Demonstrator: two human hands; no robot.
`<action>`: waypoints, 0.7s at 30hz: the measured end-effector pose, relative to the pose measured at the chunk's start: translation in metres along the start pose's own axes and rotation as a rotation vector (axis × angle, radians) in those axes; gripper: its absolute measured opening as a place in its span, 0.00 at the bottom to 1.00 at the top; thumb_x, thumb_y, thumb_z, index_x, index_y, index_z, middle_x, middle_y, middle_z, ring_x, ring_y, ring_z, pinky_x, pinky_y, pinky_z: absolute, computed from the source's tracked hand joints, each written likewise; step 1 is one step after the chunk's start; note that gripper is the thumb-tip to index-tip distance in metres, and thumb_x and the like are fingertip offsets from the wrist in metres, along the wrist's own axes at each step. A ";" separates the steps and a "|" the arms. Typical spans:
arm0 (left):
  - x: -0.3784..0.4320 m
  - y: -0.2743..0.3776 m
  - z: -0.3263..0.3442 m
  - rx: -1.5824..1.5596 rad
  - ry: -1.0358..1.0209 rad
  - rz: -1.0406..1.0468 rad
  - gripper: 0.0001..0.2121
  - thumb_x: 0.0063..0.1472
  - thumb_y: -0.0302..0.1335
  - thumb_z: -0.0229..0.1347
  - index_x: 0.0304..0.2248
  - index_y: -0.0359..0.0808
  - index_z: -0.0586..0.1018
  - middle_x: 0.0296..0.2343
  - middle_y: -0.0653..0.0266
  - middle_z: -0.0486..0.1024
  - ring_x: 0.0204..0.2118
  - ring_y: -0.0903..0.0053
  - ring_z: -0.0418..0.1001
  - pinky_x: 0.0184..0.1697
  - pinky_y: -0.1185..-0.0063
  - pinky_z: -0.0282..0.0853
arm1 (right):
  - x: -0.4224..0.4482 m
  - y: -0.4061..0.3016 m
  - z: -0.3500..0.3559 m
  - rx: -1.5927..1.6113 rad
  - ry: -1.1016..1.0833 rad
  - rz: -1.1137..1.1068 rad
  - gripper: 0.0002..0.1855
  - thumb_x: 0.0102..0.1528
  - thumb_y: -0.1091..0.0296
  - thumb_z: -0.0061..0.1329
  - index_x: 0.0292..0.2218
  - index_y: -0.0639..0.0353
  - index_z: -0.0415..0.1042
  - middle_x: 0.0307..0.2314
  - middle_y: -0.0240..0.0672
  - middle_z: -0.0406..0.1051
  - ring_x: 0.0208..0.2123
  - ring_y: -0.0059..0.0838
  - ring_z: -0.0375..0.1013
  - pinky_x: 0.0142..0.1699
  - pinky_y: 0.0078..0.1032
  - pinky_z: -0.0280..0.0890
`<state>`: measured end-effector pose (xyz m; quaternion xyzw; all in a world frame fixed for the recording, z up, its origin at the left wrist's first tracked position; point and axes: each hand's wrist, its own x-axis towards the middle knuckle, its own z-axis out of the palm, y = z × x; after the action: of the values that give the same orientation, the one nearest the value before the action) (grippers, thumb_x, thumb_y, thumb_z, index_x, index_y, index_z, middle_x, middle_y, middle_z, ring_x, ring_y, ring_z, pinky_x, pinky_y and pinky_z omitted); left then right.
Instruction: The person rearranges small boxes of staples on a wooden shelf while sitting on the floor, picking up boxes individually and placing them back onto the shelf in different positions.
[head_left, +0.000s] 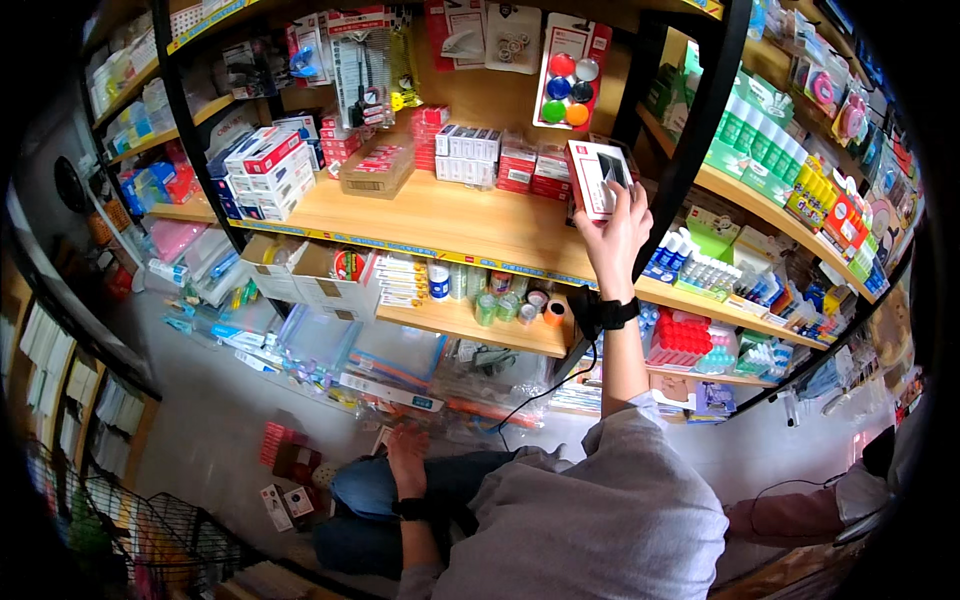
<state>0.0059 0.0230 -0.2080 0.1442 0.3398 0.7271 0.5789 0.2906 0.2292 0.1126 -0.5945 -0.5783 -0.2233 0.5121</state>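
At the right end of the wooden shelf, my right hand (619, 225) has its thumb and fingers on a white and red product box (592, 176) with a dark item pictured on its front. The box is tilted among other boxes beside the black shelf post. My left hand (407, 454) is low, by my jeans-covered knee (364, 484). A pale flat box (381, 439) shows just beyond its fingers; whether the hand holds it is unclear. Near the right hand stand red and white small boxes (550, 174) and a stack of white boxes (466, 154).
White cartons (270, 169) are piled at the shelf's left, beside an open brown carton (379, 169). Blister packs, including colored round magnets (570, 71), hang behind. Tape rolls (506, 306) sit below. Small boxes (289, 504) lie on the floor. Another person's leg (784, 517) is at right.
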 end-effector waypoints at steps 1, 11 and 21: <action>0.001 -0.001 0.002 0.024 0.008 0.002 0.22 0.60 0.42 0.42 0.48 0.36 0.60 0.41 0.56 0.64 0.40 0.67 0.67 0.42 0.73 0.63 | 0.004 0.000 0.006 -0.024 -0.007 -0.007 0.32 0.37 0.61 0.53 0.45 0.56 0.60 0.49 0.53 0.49 0.46 0.56 0.51 0.51 0.46 0.47; 0.006 0.001 0.008 0.093 -0.008 -0.036 0.19 0.60 0.40 0.44 0.45 0.36 0.62 0.39 0.58 0.67 0.39 0.70 0.67 0.41 0.73 0.63 | 0.057 0.014 0.062 -0.204 0.098 0.146 0.32 0.37 0.59 0.56 0.43 0.60 0.61 0.48 0.55 0.51 0.45 0.58 0.53 0.47 0.51 0.50; 0.015 -0.002 0.011 0.169 0.025 -0.088 0.18 0.60 0.40 0.44 0.44 0.37 0.65 0.39 0.61 0.66 0.38 0.71 0.68 0.42 0.74 0.65 | 0.093 0.059 0.110 -0.239 -0.013 0.262 0.28 0.39 0.51 0.50 0.40 0.57 0.66 0.46 0.50 0.55 0.51 0.54 0.46 0.53 0.52 0.41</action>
<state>0.0098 0.0413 -0.2037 0.1683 0.4132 0.6713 0.5918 0.3300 0.3790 0.1302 -0.7227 -0.4687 -0.2181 0.4588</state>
